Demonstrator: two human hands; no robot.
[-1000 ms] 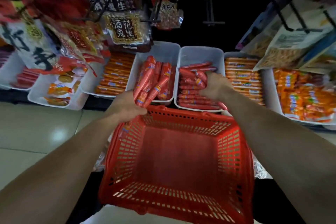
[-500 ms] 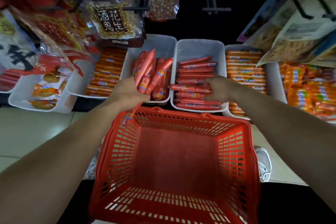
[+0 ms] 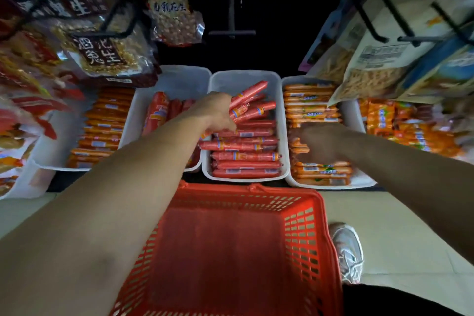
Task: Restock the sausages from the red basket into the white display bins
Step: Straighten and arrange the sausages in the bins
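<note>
Dropping red sausages [image 3: 252, 104] from my closed left hand [image 3: 216, 110] into the white bin [image 3: 280, 110]; angled, they could roll out. Right hand [image 3: 322, 145] blurred, grip unclear.

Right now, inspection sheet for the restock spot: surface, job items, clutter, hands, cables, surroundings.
Surface: pale tiled floor under the bins; the bins' support is hidden.
Job's things: red basket looks empty; middle white bin holds stacked red sausages, with several more lying askew on top.
Clutter: orange sausage packs in the bin to the right; more orange packs further left.
Hands: left hand grips red sausages over the middle bin; right hand rests on the orange packs, blurred.
Cables: nothing seen.
Surroundings: hanging peanut bags, black hooks, a grey shoe.
</note>
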